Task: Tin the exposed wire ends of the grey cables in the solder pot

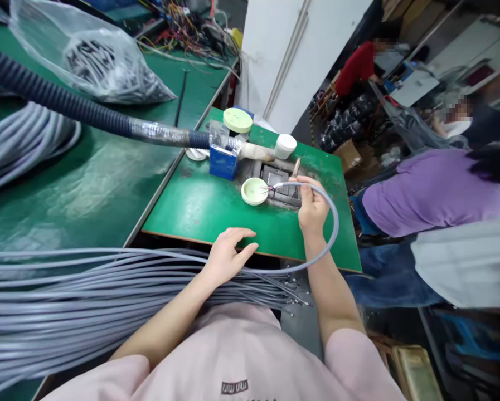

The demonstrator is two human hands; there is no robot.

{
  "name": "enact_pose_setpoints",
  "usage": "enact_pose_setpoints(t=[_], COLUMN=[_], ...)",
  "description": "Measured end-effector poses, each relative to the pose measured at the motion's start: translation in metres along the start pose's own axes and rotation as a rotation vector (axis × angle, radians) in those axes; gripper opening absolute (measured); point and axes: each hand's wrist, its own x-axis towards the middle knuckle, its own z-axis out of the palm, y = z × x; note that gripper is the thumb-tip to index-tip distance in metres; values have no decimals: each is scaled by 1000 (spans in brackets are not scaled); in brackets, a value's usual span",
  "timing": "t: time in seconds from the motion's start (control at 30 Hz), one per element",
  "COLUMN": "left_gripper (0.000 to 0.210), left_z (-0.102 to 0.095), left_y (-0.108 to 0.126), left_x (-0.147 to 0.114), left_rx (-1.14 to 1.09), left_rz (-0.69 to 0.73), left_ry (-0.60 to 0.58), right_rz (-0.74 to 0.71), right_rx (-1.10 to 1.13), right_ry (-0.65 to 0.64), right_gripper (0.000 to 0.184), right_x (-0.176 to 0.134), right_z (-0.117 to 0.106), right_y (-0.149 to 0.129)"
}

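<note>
My right hand (313, 205) is closed on a grey cable (332, 214) near its stripped end. Several thin wires fan out from that end, over the right rim of a small pale-green bowl (253, 192). From my hand the cable curves round to the right and back under my left hand. My left hand (232, 253) rests by the table's front edge, thumb and fingers apart, above a thick bundle of grey cables (107, 301). Right of the bowl, a dark square metal recess (280, 182) is set into the green table (191, 206).
A ribbed black hose (66, 103) with a pale nozzle (256, 151) reaches over the table beside a blue box (223, 162). A white jar (285, 146) and a round pale-green lid (237, 120) stand behind. A plastic bag (95, 61) lies back left. People sit at the right.
</note>
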Motion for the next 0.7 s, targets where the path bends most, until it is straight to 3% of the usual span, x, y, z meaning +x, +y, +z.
enact_pose_setpoints(t=[0.2, 0.7], left_gripper=[20, 20], left_z=[4, 4], left_y=[-5, -7], left_x=[0, -2], left_rx=[72, 60], left_rz=[29, 24], left_ry=[-53, -78], right_rz=[-51, -161], right_rx=[-70, -210], right_ry=[-100, -380], right_gripper=[26, 26], right_x=[11, 28], right_z=[20, 40], right_y=[0, 1])
